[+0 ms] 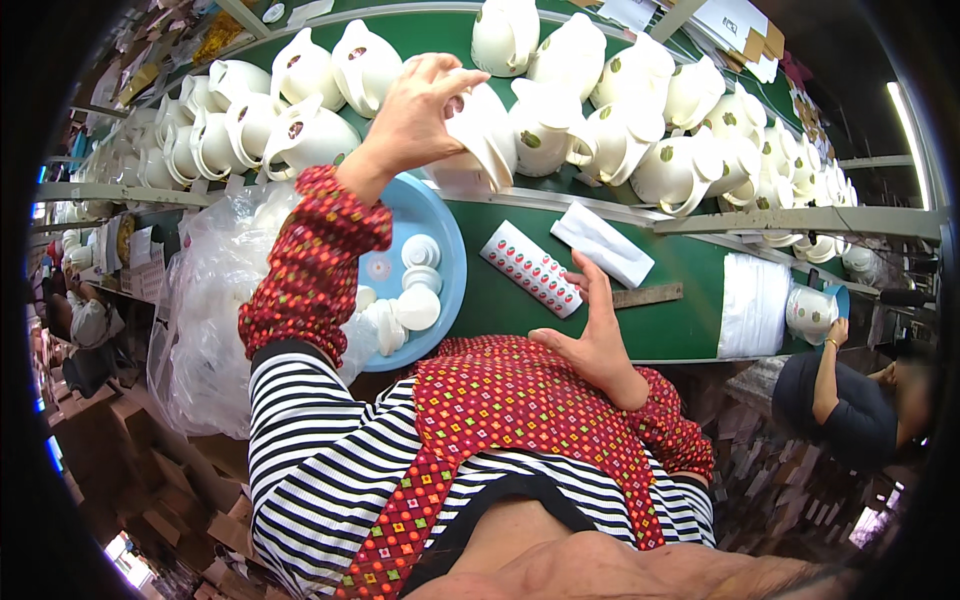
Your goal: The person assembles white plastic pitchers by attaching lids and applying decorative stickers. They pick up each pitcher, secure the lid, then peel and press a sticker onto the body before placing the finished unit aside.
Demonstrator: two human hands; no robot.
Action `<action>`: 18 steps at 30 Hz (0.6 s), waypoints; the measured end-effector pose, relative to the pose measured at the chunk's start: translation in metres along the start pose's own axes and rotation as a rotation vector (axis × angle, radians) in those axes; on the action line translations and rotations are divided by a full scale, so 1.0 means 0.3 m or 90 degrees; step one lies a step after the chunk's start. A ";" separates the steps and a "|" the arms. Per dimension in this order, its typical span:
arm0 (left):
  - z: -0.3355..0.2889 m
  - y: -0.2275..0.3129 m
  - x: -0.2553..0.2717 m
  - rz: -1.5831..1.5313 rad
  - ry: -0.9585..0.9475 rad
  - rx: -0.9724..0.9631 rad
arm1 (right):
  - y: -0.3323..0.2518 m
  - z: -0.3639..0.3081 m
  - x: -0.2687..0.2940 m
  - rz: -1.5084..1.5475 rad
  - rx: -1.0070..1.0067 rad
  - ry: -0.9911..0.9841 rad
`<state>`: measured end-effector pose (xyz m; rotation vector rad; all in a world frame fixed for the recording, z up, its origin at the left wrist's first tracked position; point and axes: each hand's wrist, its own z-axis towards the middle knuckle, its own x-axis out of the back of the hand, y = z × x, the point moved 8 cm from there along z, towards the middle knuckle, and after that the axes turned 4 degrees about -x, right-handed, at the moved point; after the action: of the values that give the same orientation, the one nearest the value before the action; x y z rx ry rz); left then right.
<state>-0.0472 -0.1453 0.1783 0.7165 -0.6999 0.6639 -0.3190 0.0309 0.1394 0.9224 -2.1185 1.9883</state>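
Note:
My left hand [412, 118] reaches up to the far side, its fingers curled over the top of a white jug [486, 128] with a long handle. That jug stands in front of the rows of similar white jugs, several bearing small round stickers. My right hand [598, 345] is raised over the near edge of the green table, fingers spread and holding nothing. Nearest to it are a sheet of red round stickers [530, 268] and a flat ruler-like strip [650, 295]. A folded white paper strip [602, 245] lies just beyond.
A blue basin [455, 270] with white lids [419, 306] stands at my left, beside a large clear plastic bag [205, 320] of white parts. A stack of white bags [752, 305] lies on the right. Another person [850, 400] works at far right, by a white jug.

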 end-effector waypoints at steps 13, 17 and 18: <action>0.004 -0.353 -0.506 0.162 -0.234 0.054 | -0.067 0.183 -0.214 -0.071 0.028 -0.201; -0.099 -0.264 -0.320 0.087 -0.142 0.072 | -0.044 0.270 -0.473 -0.230 0.224 -0.288; -0.157 -0.234 -0.250 0.053 -0.053 0.065 | 0.000 0.294 -0.553 -0.291 0.259 -0.298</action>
<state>-0.0238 -0.1720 0.0709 0.8155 -0.7794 0.7540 -0.1551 0.0081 0.0506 1.9000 -1.4646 2.1206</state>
